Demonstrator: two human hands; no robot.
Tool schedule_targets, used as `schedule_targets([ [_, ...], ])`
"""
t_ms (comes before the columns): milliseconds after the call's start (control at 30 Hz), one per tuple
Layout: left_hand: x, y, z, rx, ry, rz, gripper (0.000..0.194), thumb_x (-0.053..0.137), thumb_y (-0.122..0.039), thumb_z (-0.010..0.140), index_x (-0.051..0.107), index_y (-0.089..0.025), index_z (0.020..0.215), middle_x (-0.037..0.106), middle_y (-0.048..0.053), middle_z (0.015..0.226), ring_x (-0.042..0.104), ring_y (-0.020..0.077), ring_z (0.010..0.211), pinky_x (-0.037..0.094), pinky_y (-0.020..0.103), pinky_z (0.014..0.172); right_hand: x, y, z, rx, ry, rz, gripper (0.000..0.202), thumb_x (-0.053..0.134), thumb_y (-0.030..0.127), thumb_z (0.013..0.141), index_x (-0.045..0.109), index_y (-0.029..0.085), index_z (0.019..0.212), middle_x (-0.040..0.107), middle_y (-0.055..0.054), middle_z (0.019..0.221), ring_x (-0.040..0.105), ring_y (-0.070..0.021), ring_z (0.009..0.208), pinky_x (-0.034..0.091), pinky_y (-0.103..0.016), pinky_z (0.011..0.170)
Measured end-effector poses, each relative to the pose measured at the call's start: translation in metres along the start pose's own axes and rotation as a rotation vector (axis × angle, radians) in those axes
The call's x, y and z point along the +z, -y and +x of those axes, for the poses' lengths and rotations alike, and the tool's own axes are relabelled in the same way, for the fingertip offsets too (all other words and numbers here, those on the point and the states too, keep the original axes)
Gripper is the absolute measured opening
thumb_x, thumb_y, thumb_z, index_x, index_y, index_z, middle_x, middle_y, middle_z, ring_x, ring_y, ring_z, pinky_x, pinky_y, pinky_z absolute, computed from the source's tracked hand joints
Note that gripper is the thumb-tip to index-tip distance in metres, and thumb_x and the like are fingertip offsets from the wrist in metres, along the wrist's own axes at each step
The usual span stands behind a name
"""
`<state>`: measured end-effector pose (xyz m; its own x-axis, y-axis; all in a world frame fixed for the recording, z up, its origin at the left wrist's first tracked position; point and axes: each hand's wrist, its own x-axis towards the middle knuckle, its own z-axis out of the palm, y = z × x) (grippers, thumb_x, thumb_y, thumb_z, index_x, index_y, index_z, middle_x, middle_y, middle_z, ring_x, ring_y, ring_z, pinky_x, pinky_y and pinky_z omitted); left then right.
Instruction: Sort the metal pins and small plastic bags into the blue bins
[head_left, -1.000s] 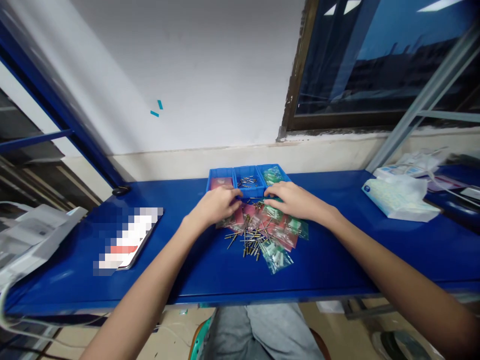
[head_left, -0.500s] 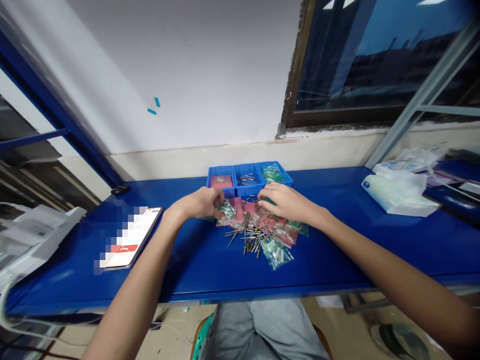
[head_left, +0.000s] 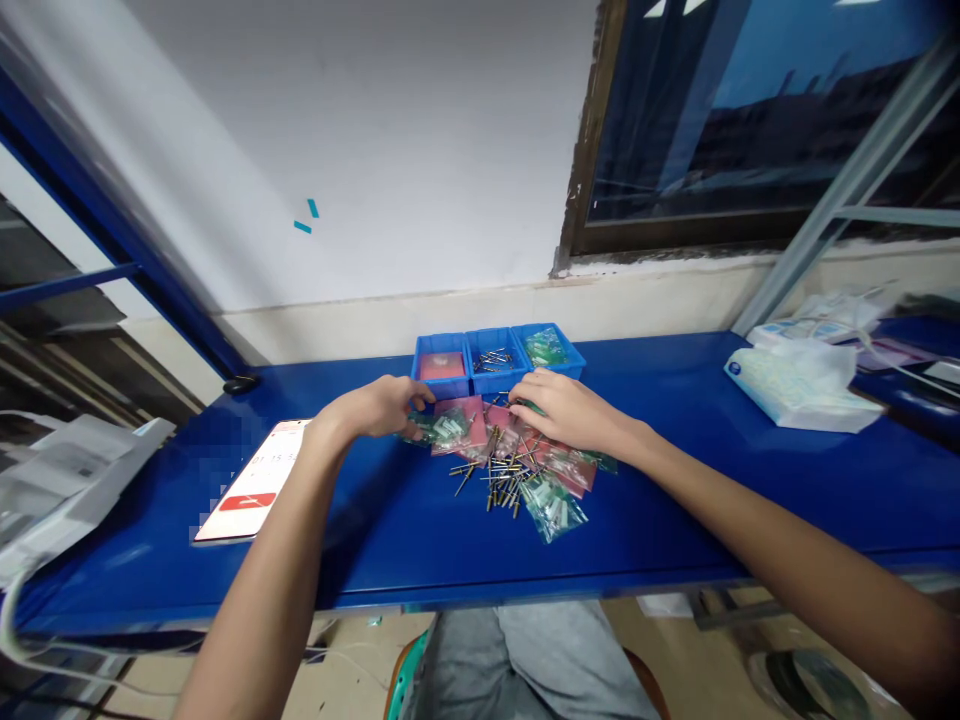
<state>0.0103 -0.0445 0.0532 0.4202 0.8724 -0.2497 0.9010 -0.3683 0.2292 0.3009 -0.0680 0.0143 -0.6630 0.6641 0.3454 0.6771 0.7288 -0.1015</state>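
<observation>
My left hand (head_left: pixel 382 405) is at the left end of a loose pile, thumb and fingers apart. Its thumb is at the edge of a green-tinted plastic bag (head_left: pixel 442 428) with small pale pieces inside. My right hand (head_left: pixel 559 405) curls over the back right of the pile, with a bit of green plastic showing between thumb and fingers; the rest is hidden. Between the hands lie pink plastic bags (head_left: pixel 471 412) and several loose metal pop rivets (head_left: pixel 504 485). Another green bag (head_left: pixel 553 508) with white pieces lies at the front.
Three joined blue bins (head_left: pixel 495 380) behind the pile hold a pink bag, rivets and a green bag. A lit phone (head_left: pixel 251 490) lies left, partly behind my forearm. A tissue box (head_left: pixel 799 395) sits at the right; a white device (head_left: pixel 71 490) stands at the far left.
My left hand has moved left, off the middle of the green bag to its edge, and the bag lies flatter. My right hand has shifted only slightly left.
</observation>
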Motion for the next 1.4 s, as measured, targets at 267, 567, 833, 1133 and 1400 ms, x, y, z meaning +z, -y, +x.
schedule_targets([
  [267,0.004,0.007,0.002,-0.158,0.039,0.124,0.048,0.079,-0.028,0.063,0.066,-0.02,0.108,0.069,0.005,0.095,0.063,0.0205,0.077,0.04,0.024,0.057,0.001,0.0,0.0,-0.014,-0.01,-0.001,0.025,0.045,0.025,0.1,0.068,0.018,0.099,0.069,-0.009,0.096,0.061,-0.0231,0.095,0.045,-0.036,0.082],
  [567,-0.01,0.008,-0.005,0.083,-0.406,-0.144,0.05,0.076,-0.033,0.069,0.064,-0.02,0.116,0.063,0.001,0.084,0.06,0.0172,0.07,0.043,0.026,0.061,0.003,0.004,0.0,0.01,-0.116,0.108,0.028,0.046,0.026,0.099,0.064,0.02,0.119,0.069,-0.01,0.108,0.061,-0.0268,0.105,0.048,-0.043,0.089],
  [833,0.027,-0.055,0.019,0.356,-0.498,-0.933,0.044,0.082,-0.03,0.071,0.061,-0.016,0.107,0.064,0.006,0.093,0.064,0.0177,0.083,0.054,0.029,0.072,0.007,0.015,0.0,-0.015,-0.27,0.251,0.041,0.051,0.021,0.095,0.048,0.024,0.136,0.061,-0.01,0.131,0.057,-0.0263,0.12,0.047,-0.043,0.1],
  [1133,0.05,-0.07,0.03,0.388,-0.674,-0.928,0.032,0.049,-0.04,0.099,0.069,-0.015,0.092,0.07,0.007,0.087,0.066,0.0164,0.079,0.059,0.03,0.072,-0.003,0.006,0.004,0.137,-0.39,0.29,0.011,0.056,0.026,0.095,0.065,0.021,0.092,0.067,-0.004,0.089,0.06,-0.0185,0.08,0.045,-0.034,0.075],
  [1400,0.069,-0.078,0.027,0.574,-0.909,-0.472,0.038,0.058,-0.021,0.095,0.05,-0.021,0.133,0.055,0.012,0.128,0.065,0.0184,0.1,0.059,0.033,0.083,-0.003,-0.003,0.009,0.324,-0.374,0.679,0.031,0.06,0.042,0.09,0.052,0.022,0.068,0.059,0.0,0.072,0.055,-0.0159,0.068,0.045,-0.032,0.066],
])
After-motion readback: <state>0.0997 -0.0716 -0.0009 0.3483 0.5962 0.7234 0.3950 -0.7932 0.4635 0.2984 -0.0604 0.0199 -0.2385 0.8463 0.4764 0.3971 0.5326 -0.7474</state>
